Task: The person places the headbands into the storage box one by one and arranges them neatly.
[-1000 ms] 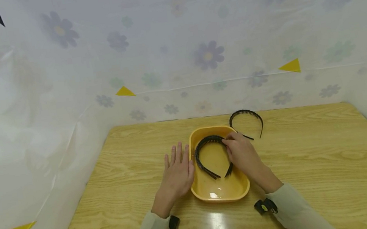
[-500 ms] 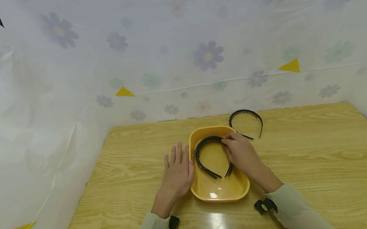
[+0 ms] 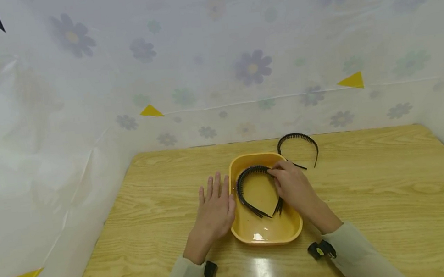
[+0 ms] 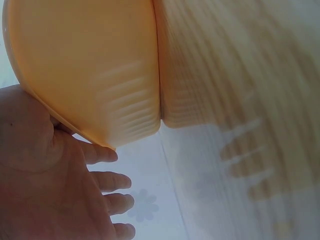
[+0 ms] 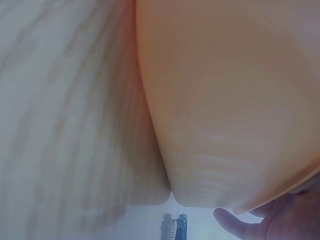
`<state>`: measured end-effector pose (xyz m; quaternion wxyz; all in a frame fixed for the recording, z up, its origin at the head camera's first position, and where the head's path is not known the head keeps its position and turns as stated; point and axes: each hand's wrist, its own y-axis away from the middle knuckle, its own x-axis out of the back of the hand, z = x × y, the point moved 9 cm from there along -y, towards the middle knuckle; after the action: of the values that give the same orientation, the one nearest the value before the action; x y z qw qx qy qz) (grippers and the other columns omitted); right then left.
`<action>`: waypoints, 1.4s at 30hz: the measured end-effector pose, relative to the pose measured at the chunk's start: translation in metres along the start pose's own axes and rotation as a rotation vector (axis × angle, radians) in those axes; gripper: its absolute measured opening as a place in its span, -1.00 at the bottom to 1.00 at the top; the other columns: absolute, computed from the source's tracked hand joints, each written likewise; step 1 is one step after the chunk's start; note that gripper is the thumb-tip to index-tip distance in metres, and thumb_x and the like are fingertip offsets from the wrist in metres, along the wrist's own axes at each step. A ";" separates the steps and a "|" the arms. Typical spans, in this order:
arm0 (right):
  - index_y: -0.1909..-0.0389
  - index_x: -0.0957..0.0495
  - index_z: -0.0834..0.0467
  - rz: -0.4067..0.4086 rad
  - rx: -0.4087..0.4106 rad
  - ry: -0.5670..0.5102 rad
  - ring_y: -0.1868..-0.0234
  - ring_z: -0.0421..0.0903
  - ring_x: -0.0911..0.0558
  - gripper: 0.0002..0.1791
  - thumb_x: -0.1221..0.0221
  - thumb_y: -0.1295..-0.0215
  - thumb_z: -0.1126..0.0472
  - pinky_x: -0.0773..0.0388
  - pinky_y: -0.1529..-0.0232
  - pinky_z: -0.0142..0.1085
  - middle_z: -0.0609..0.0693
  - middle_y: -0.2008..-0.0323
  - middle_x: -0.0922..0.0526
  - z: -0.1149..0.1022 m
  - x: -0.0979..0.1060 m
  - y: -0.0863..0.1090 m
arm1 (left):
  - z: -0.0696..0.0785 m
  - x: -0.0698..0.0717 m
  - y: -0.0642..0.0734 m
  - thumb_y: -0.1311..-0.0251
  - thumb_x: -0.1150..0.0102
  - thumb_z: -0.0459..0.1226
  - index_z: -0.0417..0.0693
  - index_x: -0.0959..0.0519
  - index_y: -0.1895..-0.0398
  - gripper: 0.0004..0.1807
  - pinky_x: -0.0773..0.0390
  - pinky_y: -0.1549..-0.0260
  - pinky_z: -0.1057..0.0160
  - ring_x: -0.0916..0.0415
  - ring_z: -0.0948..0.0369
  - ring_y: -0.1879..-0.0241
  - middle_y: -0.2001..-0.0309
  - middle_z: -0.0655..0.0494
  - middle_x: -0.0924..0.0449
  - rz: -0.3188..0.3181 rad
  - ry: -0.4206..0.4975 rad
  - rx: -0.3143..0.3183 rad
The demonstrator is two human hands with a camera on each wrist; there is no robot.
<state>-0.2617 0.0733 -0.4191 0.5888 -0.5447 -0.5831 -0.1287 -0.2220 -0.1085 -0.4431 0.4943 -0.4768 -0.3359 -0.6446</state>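
Observation:
Black toothed headbands, stacked close together, lie inside a yellow plastic basin. Reaching over the basin's right rim, my right hand pinches a headband at the upper right of its arc. Its palm and wrist hide part of that side. My left hand rests along the left rim with its fingers straight; the left wrist view shows the thumb side of this hand against the basin's rim. How many headbands are stacked is hard to tell.
Another black headband lies on the wooden table behind the basin, to the right. A floral-patterned white sheet hangs behind the table and along its sides.
The pinched headband has shifted slightly toward me, and its tips have drawn closer together and fanned out from the others. My left hand and the basin have stayed in place.

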 end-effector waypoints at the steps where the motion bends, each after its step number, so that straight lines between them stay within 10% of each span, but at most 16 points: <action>1: 0.10 -0.75 0.39 -0.004 0.001 0.004 0.09 0.18 -0.64 -0.76 -0.31 -0.20 0.53 -0.56 -0.17 0.04 0.24 0.14 -0.67 0.000 0.000 0.000 | 0.000 0.000 0.000 -0.64 0.45 -0.08 -0.13 0.06 -0.67 -0.35 0.24 -0.50 -0.27 0.35 -0.12 -0.62 -0.65 -0.14 0.26 0.001 0.001 0.000; 42: 0.06 -0.75 0.38 -0.025 -0.056 0.012 0.12 0.21 -0.67 -0.74 -0.28 -0.23 0.55 -0.62 0.13 0.07 0.26 0.13 -0.71 0.001 -0.001 -0.003 | 0.001 -0.001 0.001 -0.65 0.45 -0.07 -0.10 0.07 -0.68 -0.36 0.26 -0.50 -0.25 0.37 -0.10 -0.62 -0.65 -0.14 0.27 -0.007 0.000 0.007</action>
<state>-0.2649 0.0726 -0.4184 0.5751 -0.5530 -0.5824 -0.1555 -0.2212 -0.1074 -0.4442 0.4938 -0.4739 -0.3399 -0.6450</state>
